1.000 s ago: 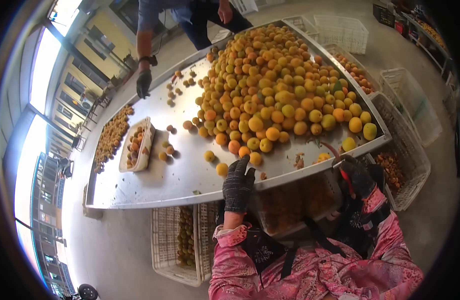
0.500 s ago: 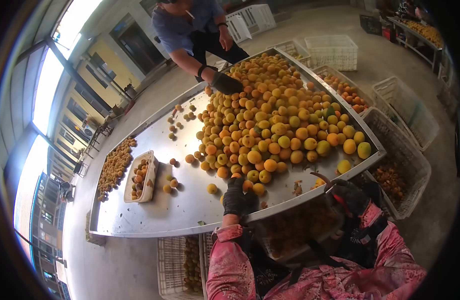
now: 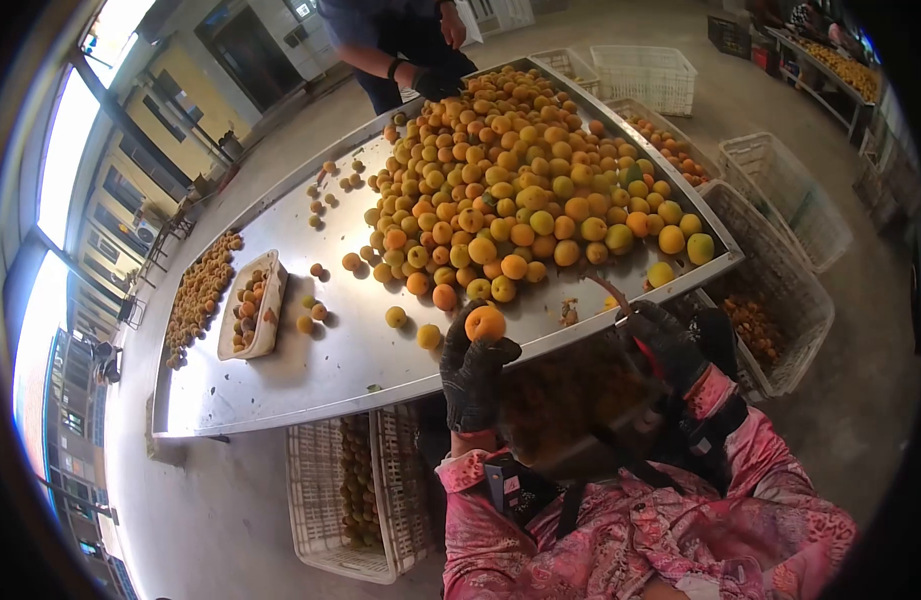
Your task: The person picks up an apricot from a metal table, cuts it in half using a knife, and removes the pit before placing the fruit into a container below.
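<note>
My left hand in a black knitted glove (image 3: 470, 375) has just come back from the near edge of the pile, and it now has a round, smooth orange-yellow fruit (image 3: 485, 323) in its grasp, fingers and thumb curled about the sides with the top showing. Half a second ago those fingers were reaching down among the fruit; now this one sits above the near rim of the wide, shiny metal table (image 3: 310, 385), apart from the big heap of yellow and orange fruit (image 3: 520, 190). I'd judge the picking-up part of the work done for this piece: it is singled out and looks whole from here.

My right hand in a black glove (image 3: 665, 345) is clenched round a slim curved metal blade with a red handle (image 3: 612, 293), much as before. The blade reaches over the table's edge, its tip to the right of my fruit and not touching it, so I see no cut begun. Across the table, a co-worker's dark-gloved hand (image 3: 438, 84) has shifted to the heap's far edge; what its fingers hold I cannot tell
</note>
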A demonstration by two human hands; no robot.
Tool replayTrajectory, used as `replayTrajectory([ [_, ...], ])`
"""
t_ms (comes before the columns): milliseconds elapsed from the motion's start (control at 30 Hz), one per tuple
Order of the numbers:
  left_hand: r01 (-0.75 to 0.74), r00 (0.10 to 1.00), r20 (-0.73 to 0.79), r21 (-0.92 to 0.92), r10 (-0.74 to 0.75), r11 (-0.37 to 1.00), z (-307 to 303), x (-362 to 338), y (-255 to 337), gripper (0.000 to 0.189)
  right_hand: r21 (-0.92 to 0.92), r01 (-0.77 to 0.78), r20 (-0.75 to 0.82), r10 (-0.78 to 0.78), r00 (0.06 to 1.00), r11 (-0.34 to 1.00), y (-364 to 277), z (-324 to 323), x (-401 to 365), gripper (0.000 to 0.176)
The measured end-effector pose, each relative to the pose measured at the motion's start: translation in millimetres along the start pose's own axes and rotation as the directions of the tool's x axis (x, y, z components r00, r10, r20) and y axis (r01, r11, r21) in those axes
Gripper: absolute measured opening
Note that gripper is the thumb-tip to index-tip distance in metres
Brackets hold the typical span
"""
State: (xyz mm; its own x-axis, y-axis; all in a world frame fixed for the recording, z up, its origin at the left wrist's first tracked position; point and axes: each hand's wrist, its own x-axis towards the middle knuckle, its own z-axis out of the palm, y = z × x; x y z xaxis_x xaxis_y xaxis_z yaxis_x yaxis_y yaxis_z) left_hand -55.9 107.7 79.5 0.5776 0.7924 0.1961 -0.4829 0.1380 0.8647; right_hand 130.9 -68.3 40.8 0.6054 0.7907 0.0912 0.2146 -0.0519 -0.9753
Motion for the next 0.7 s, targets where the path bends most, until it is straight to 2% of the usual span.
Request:
replayTrajectory([
  [33, 0.042, 0.999, -0.002, -0.04, -0.042, 0.998, 4, -7, 2, 0.043, -0.003, -0.005, 0.003, 0.005, 1.0, 1.0, 1, 6, -2, 0.017],
  [67, 0.085, 0.996, -0.002, -0.08, -0.085, 0.993, 7, -13, 1, 0.043, 0.116, 0.061, 0.008, -0.062, 0.998, 0.991, 5, 13, -6, 0.021],
  [100, 0.072, 0.996, -0.047, -0.11, -0.077, 0.991, 9, -16, -2, 0.053, 0.234, 0.125, 0.001, -0.129, 0.992, 0.964, 6, 19, -8, 0.026],
  [133, 0.078, 0.995, -0.047, -0.112, -0.083, 0.991, 8, -19, -4, 0.053, 0.232, 0.12, 0.0, -0.124, 0.992, 0.965, -11, 21, -12, 0.026],
  [167, 0.076, 0.996, -0.037, -0.103, -0.08, 0.992, 7, -24, -7, 0.055, -0.195, 0.514, 0.027, -0.519, 0.854, 0.836, -42, 21, -19, 0.029],
  [200, 0.074, 0.997, -0.027, -0.095, -0.077, 0.993, 5, -28, -11, 0.057, -0.537, 0.74, 0.224, -0.777, 0.588, 0.405, -61, 24, -24, 0.033],
  [233, 0.08, 0.996, -0.027, -0.097, -0.083, 0.992, 3, -31, -15, 0.057, -0.539, 0.736, 0.225, -0.773, 0.593, 0.409, -64, 32, -28, 0.033],
  [300, 0.081, 0.996, -0.043, 0.033, -0.08, 0.996, 4, -34, -17, 0.064, -0.312, 0.497, 0.122, -0.485, 0.866, 0.81, -69, 46, -38, 0.031],
  [333, 0.085, 0.996, -0.043, 0.032, -0.083, 0.996, 10, -36, -15, 0.064, -0.314, 0.494, 0.12, -0.482, 0.868, 0.811, -73, 50, -39, 0.031],
  [400, -0.105, 0.992, -0.035, 0.326, 0.123, 0.939, 26, -41, -7, 0.041, -0.317, 0.476, 0.18, -0.44, 0.88, 0.821, -81, 53, -41, 0.028],
  [433, -0.102, 0.992, -0.035, 0.325, 0.12, 0.94, 26, -42, -6, 0.041, -0.318, 0.473, 0.18, -0.437, 0.881, 0.822, -80, 54, -42, 0.028],
  [500, 0.005, 1.0, -0.022, 0.083, -0.003, 0.997, 25, -44, -5, 0.041, -0.442, 0.553, 0.131, -0.559, 0.819, 0.707, -77, 56, -43, 0.027],
  [633, 0.061, 0.998, -0.031, 0.009, -0.061, 0.998, 23, -45, -11, 0.041, -0.423, 0.57, 0.163, -0.56, 0.812, 0.704, -66, 58, -46, 0.027],
  [700, 0.02, 0.999, -0.038, 0.158, -0.014, 0.987, 22, -44, -15, 0.042, -0.653, 0.682, 0.294, -0.72, 0.628, 0.329, -54, 57, -47, 0.028],
])
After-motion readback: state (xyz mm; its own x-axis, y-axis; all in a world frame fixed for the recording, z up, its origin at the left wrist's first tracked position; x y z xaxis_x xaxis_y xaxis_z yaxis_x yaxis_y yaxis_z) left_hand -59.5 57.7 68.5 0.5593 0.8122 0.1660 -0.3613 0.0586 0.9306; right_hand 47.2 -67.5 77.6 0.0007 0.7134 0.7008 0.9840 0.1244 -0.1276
